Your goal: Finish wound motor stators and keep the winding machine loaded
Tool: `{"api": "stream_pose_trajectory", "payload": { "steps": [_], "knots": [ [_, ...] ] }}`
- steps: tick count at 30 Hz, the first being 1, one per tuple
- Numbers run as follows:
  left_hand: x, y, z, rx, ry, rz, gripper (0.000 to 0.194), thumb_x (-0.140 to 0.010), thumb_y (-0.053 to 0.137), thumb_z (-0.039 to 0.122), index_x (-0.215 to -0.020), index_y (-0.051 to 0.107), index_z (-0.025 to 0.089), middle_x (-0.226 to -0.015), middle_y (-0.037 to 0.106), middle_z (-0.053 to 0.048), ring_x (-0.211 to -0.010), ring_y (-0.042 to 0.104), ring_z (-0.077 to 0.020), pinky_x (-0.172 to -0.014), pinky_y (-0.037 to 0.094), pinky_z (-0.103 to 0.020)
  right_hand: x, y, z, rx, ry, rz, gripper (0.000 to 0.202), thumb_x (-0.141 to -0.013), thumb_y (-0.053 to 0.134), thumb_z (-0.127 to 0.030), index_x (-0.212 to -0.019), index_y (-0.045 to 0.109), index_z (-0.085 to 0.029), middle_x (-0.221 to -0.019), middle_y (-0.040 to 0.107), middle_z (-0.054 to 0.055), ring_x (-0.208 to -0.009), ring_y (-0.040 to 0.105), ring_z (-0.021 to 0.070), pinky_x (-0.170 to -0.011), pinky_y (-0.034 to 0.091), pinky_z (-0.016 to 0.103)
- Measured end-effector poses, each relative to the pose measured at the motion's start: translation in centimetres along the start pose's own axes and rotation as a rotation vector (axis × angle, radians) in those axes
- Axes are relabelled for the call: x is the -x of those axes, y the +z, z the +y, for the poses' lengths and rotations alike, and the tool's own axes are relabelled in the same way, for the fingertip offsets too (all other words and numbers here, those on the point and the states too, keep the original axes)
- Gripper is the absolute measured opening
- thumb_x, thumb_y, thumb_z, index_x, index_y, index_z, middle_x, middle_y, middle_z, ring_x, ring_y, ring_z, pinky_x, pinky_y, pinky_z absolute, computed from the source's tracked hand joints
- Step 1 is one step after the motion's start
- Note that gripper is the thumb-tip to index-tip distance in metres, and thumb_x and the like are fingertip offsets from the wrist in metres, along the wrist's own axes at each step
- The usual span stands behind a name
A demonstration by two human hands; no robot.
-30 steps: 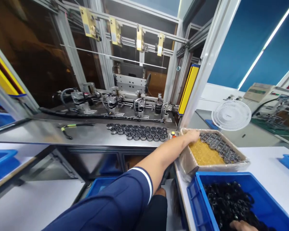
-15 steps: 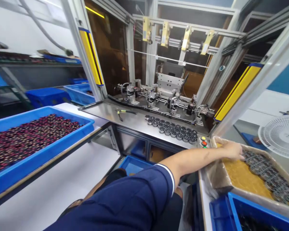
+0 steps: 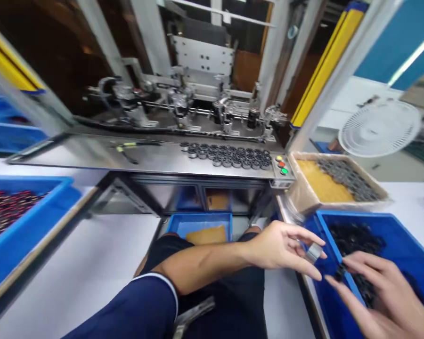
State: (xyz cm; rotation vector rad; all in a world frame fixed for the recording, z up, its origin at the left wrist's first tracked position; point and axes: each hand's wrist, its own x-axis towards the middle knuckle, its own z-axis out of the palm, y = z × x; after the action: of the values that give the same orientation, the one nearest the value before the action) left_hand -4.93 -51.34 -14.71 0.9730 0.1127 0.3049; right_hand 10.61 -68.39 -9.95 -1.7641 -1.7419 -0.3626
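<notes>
My left hand [image 3: 277,246] reaches across to the right, its thumb and fingers closed around a short grey metal ring [image 3: 313,253]. Facing it, my right hand [image 3: 392,289] pinches a small black part [image 3: 340,271] between thumb and fingertips. The part's exact kind is too blurred to tell. Both hands are over the near edge of a blue bin [image 3: 392,217] that holds loose black parts [image 3: 356,239]. The ring and the black part are apart, with a small gap between them.
Behind the bin stands a lined carton [image 3: 298,200] of grey rings [image 3: 349,176]. Several rings with black inserts [image 3: 229,155] sit in rows on the metal ledge, beside a button box [image 3: 281,169]. At left is a blue tray [image 3: 56,197] of reddish parts; a fan [image 3: 379,127] stands at right.
My left hand has come out of the carton towards me with a grey ring. My right hand, mostly hidden before, now shows with a black part. The view has tilted down and turned right.
</notes>
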Motion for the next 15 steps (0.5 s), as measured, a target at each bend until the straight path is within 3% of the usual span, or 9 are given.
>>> {"api": "stream_pose_trajectory", "payload": {
  "steps": [5,15],
  "knots": [
    [1.4,2.3,0.1,0.037,-0.049,-0.043,0.076,-0.031,0.099,0.019,-0.103,0.076,0.013,-0.095,0.077,-0.007,-0.082,0.071,-0.0155,-0.085,0.056,-0.031,-0.1,-0.1,-3.5,-0.109,-0.128,0.025,0.022,-0.094,0.063,-0.018,-0.116,0.059,-0.018,-0.103,0.063,0.007,-0.095,0.064,0.018,-0.082,0.055,0.03],
    [1.7,2.9,-0.7,0.07,-0.048,0.017,0.079,-0.026,0.1,0.023,-0.1,0.075,0.012,-0.087,0.074,-0.005,-0.081,0.072,-0.0178,-0.09,0.057,-0.038,0.4,-0.1,-3.3,-0.109,-0.181,-0.025,0.035,-0.091,0.063,-0.01,-0.124,0.057,-0.019,-0.109,0.06,0.009,-0.1,0.061,0.0202,-0.084,0.054,0.035]
  ]
}}
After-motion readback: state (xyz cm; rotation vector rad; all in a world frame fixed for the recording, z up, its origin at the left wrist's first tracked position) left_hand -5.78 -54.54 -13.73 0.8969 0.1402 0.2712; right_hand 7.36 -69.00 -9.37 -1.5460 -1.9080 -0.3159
